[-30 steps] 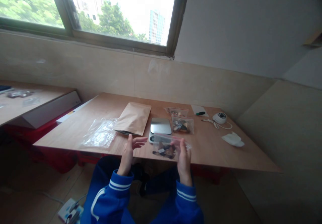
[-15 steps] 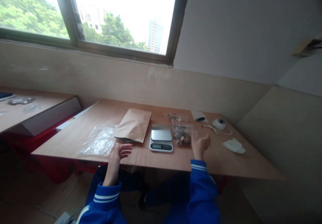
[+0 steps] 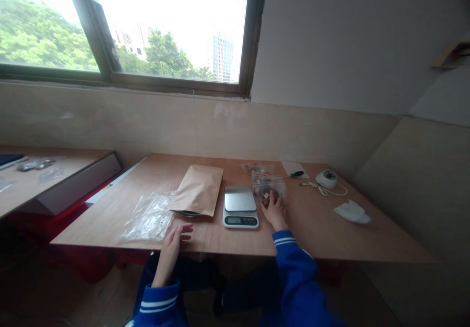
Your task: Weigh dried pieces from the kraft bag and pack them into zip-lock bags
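My left hand (image 3: 174, 243) hovers near the table's front edge with its fingers loosely stretched and apart, holding nothing. It is nearest to the brown paper pouch (image 3: 200, 190) and the crinkled clear plastic bags (image 3: 149, 219). My right hand (image 3: 274, 212) reaches over a clear zip bag (image 3: 270, 182) of small dark and brownish pieces, fingers spread at its near side; whether they press on it is hard to tell. Between my hands stands a white digital scale (image 3: 240, 207) with a bare metal plate. Behind the first zip bag lies another clear bag (image 3: 257, 168).
At the back right, a green-and-black tool (image 3: 296, 174) lies on white paper (image 3: 290, 168). A white dome camera (image 3: 326, 179) with its cable sits beside it, with a crumpled white wrapper (image 3: 352, 212) nearer me. On the left, another table (image 3: 84, 163) holds small bags.
My right hand has swung forward and left from above the table onto the zip bag's near side. My left hand stays near the edge, fingers still apart. The view has shifted slightly.
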Available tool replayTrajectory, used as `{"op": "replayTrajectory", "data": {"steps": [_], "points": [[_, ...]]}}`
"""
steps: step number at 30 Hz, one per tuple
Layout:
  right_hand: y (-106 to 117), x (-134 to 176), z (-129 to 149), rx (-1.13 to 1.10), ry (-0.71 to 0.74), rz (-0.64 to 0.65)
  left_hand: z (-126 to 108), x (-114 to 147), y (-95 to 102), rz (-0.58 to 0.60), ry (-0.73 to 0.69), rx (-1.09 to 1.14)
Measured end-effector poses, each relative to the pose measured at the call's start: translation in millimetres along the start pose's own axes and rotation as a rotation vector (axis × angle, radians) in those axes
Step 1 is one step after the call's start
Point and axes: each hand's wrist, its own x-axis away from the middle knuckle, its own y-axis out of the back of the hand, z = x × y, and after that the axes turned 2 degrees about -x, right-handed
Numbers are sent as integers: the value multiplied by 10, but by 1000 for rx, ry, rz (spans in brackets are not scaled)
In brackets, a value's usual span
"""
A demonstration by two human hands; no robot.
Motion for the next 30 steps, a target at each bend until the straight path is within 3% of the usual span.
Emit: {"op": "replayTrajectory", "data": {"steps": [2,4,9,11,14,17,23,26,30], "points": [[64,-30,16,-42,-9,52,71,-4,-8,8,-53,-51],[68,62,-31,-110,16,10,151,-9,-1,13,-125,-101],[-169,676,-178,-428,249,-513,229,-185,28,-131,-389,-355],[-244,912,-119,-566,326,-589,179,-346,14,-211,-527,-550],[-215,1144,119,-697,435,-517,71,-603,-16,-182,-645,-715],[-108,1327,442,-806,531,-364,-20,-757,-6,-76,-645,-784],[-95,1681,1091,-842,823,-13,-306,-622,50,-11,-581,-925],[-80,1663,1342,-730,897,17,-566,-471,5,-59,-668,-983],[23,1590,1476,-463,846,-17,-861,-372,-84,-218,-718,-978]]}}
